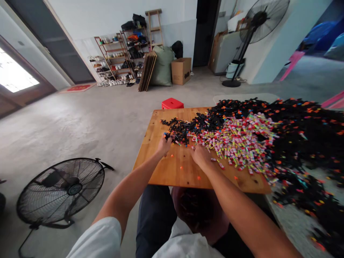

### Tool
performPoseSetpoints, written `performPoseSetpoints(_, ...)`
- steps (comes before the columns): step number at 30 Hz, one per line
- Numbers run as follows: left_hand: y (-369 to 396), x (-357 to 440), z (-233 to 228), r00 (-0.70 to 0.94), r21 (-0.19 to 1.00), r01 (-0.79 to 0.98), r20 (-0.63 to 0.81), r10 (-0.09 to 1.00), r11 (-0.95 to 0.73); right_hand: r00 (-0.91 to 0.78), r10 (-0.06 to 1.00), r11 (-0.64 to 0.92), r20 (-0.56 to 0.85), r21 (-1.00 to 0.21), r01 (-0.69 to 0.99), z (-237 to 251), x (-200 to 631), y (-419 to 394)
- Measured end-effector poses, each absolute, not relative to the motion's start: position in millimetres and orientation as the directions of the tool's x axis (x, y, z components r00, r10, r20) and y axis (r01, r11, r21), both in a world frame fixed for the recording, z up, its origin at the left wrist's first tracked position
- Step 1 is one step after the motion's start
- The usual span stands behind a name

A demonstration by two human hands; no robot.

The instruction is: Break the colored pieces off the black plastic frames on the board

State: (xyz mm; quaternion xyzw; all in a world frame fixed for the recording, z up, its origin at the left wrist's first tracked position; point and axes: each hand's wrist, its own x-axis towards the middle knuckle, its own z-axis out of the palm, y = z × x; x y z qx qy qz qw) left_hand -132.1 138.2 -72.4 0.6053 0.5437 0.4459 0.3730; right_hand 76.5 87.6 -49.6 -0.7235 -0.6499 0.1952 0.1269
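Observation:
My left hand (163, 145) is closed at the left end of the heap, its fingers round a small black plastic piece with a blue tip (167, 135). My right hand (201, 154) sits lower along the heap, fingers curled together by the pink-and-white tubes. Whatever lies between those fingers is hidden. Past both hands spread black plastic pieces with orange tips (212, 122). A mound of small pink, white and yellow tubes (242, 141) lies to the right. Both rest on a wooden board (166, 172), where a few orange bits are scattered.
A reddish tub (177, 202) with small pieces inside stands between my knees. More black pieces (309, 136) cover the surface at right. A floor fan (73, 188) stands at left, a red stool (172, 103) beyond the board. Shoe racks (114, 59) and a cardboard box (181, 71) line the wall.

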Motion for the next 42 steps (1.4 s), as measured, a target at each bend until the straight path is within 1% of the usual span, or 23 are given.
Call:
performPoseSetpoints(1,132,-130,-71,-0.024,0.972,0.214,0.104,0.994,-0.096,0.063,0.994,-0.1,-0.088,-0.519,0.849,-51,79,82)
performPoseSetpoints(2,125,-126,-69,-0.047,0.996,0.068,0.063,0.997,-0.06,0.041,0.997,-0.068,-0.057,-0.633,0.771,-52,81,75)
performPoseSetpoints(3,118,-120,-67,-0.055,0.995,-0.1,0.015,0.998,-0.021,0.017,0.999,-0.033,-0.029,-0.759,0.65,-53,82,67)
performPoseSetpoints(4,109,-114,-63,-0.049,0.962,-0.273,-0.033,0.998,0.019,-0.007,1.0,-0.003,-0.007,-0.87,0.493,-54,81,58)
performPoseSetpoints(5,101,-107,-59,-0.036,0.903,-0.426,-0.077,0.996,0.055,-0.026,1.0,0.018,0.01,-0.945,0.326,-54,80,50)
performPoseSetpoints(6,92,-99,-55,-0.02,0.845,-0.529,-0.107,0.994,0.08,-0.039,0.999,0.026,0.019,-0.983,0.184,-53,77,41)
performPoseSetpoints(7,84,-91,-49,-0.011,0.811,-0.578,-0.12,0.993,0.092,-0.045,0.999,0.029,0.026,-0.997,0.072,-52,75,32)
performPoseSetpoints(9,71,-76,-36,-0.021,0.796,-0.6,-0.118,0.993,0.082,-0.036,0.999,0.029,0.032,-0.996,-0.081,-46,70,17)
performPoseSetpoints(12,57,-60,-17,-0.097,0.855,-0.518,-0.071,0.993,0.01,-0.026,0.999,0.018,0.025,-0.973,-0.232,-36,68,4)
performPoseSetpoints(14,51,-54,-8,-0.135,0.898,-0.439,-0.031,0.99,-0.032,-0.037,0.999,0.015,0.027,-0.958,-0.286,-30,69,-1)
performPoseSetpoints(19,44,-50,4,-0.16,0.941,-0.329,0.027,0.987,-0.079,-0.054,0.998,0.017,0.035,-0.95,-0.311,-17,72,-8)
performPoseSetpoints(22,41,-50,8,-0.169,0.955,-0.274,0.064,0.984,-0.109,-0.05,0.998,0.027,0.044,-0.954,-0.298,-14,71,-11)
performPoseSetpoints(25,39,-49,10,-0.183,0.964,-0.227,0.096,0.978,-0.137,-0.006,0.997,0.078,0.082,-0.966,-0.246,-14,69,-14)
performPoseSetpoints(27,38,-47,10,-0.201,0.965,-0.219,0.099,0.975,-0.143,0.046,0.992,0.126,0.12,-0.978,-0.165,-16,69,-15)
performPoseSetpoints(30,37,-44,9,-0.233,0.962,-0.243,0.07,0.97,-0.127,0.068,0.978,0.198,0.197,-0.98,-0.013,-18,70,-17)
performPoseSetpoints(33,37,-41,6,-0.256,0.953,-0.279,0.041,0.966,-0.115,0.026,0.968,0.247,0.249,-0.966,0.07,-17,72,-19)
performPoseSetpoints(36,36,-38,5,-0.27,0.948,-0.306,0.002,0.963,-0.088,0.02,0.971,0.234,0.237,-0.967,0.098,-17,73,-22)
performPoseSetpoints(42,34,-34,5,-0.253,0.939,-0.344,-0.092,0.963,-0.001,0.076,0.978,0.189,0.195,-0.979,0.077,-20,71,-27)
